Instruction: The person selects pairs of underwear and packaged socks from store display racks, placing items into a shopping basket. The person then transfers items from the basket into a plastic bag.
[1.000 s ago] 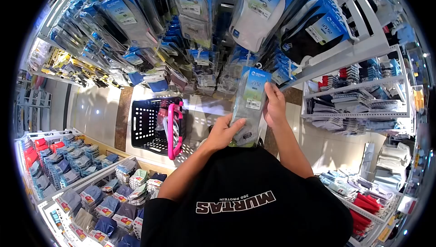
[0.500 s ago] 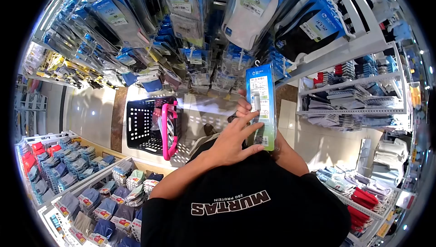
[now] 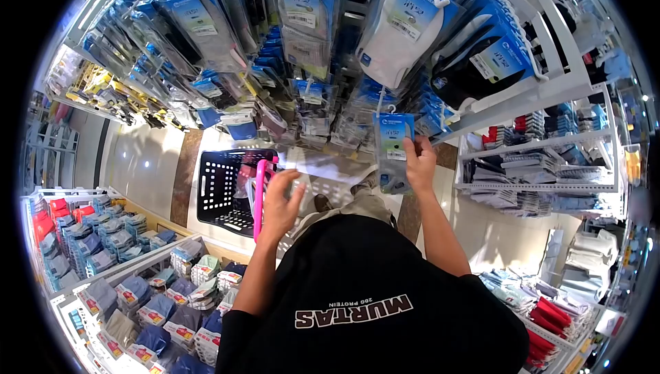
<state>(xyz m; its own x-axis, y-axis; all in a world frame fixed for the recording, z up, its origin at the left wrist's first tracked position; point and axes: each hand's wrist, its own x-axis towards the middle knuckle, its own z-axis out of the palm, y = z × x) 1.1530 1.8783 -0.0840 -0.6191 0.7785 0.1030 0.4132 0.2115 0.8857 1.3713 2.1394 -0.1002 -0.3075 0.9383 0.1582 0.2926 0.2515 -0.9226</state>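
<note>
My right hand (image 3: 420, 161) grips a flat clear pack of dark socks (image 3: 394, 176) by its right edge. The pack has a blue-and-green header card with a white barcode label, and it hangs upright just below the racks. My left hand (image 3: 283, 199) is raised with nothing in it, its fingers loosely bent and apart. It is nearest to the pink handle (image 3: 259, 199) of a black shopping basket (image 3: 234, 168); I cannot tell whether they touch.
Hooks ahead carry many blue-carded packs, among them a white sock pack (image 3: 393, 34) and a black one (image 3: 474, 68). A white wire shelf (image 3: 536, 185) with folded goods stands right. Bins of folded socks (image 3: 158, 309) fill the lower left.
The pack has turned from its printed back to its barcoded front. My left hand has let go of it and moved left beside the basket handle; my right hand now holds it alone.
</note>
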